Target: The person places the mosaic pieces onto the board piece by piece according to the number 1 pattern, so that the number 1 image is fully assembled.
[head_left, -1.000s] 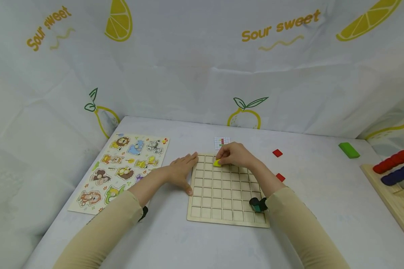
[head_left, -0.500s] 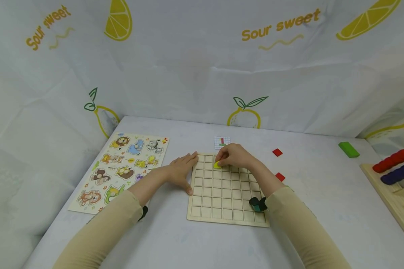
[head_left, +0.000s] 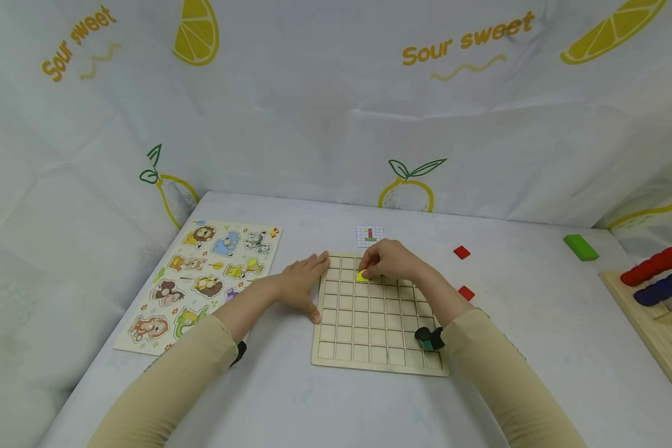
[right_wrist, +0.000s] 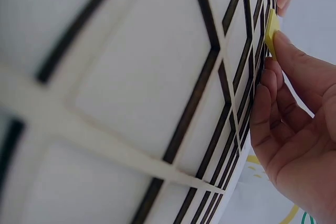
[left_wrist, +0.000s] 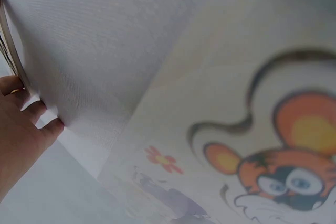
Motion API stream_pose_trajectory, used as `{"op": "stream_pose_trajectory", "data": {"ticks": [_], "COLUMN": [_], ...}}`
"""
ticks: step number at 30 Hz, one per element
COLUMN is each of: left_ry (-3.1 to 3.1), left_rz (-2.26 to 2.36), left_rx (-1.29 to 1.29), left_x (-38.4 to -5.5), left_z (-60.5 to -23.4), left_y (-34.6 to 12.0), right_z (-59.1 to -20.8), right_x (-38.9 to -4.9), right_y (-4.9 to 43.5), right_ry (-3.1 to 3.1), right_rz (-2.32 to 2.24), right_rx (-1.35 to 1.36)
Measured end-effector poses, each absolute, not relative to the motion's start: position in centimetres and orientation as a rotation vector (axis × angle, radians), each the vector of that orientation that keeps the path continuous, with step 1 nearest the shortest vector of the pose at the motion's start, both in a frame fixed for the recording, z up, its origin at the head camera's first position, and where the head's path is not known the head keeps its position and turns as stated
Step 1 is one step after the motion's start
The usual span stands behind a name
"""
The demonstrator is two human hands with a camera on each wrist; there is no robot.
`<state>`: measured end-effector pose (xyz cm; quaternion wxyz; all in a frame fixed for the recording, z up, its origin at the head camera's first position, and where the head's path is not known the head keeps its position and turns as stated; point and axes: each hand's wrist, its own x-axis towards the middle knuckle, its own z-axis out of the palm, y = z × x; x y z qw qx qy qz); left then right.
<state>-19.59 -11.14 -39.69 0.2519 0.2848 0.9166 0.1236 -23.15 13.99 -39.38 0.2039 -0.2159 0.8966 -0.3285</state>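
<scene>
A square wooden grid board (head_left: pixel 381 369) lies on the white table. My left hand (head_left: pixel 299 287) rests at its left edge with fingers spread, thumb and fingertips touching the rim. Near the board's upper left, my right hand (head_left: pixel 393 259) pinches a small yellow square tile (head_left: pixel 361 275) between thumb and fingers. In the right wrist view the yellow tile (right_wrist: pixel 271 31) stands tilted against the grid, under the thumb. Just behind the board lies a small pattern card (head_left: pixel 369 236) printed with a grid and coloured squares; the right hand is close to it.
An animal puzzle board (head_left: pixel 201 292) lies to the left. Two red tiles (head_left: pixel 462 252) sit right of the grid board, and a green block (head_left: pixel 581 247) farther right. A wooden bead frame (head_left: pixel 644 330) with red and blue beads stands at the right edge.
The yellow tile and my right hand have shifted very slightly toward me on the board. My left hand stays at the board's left edge.
</scene>
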Motion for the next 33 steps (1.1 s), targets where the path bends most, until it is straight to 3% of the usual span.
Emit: {"op": "stream_pose_trajectory", "data": {"ticks": [33], "left_ry": [2.493], "left_rz": [0.336], "left_rx": [0.774], "left_x": [-19.68], "left_z": [-39.98], "left_y": [-11.04], "right_z": [-39.36], "right_x": [-23.38], "right_y": [14.06], "right_ry": [2.500], "right_rz": [-0.891], "right_rx": [-0.631]}}
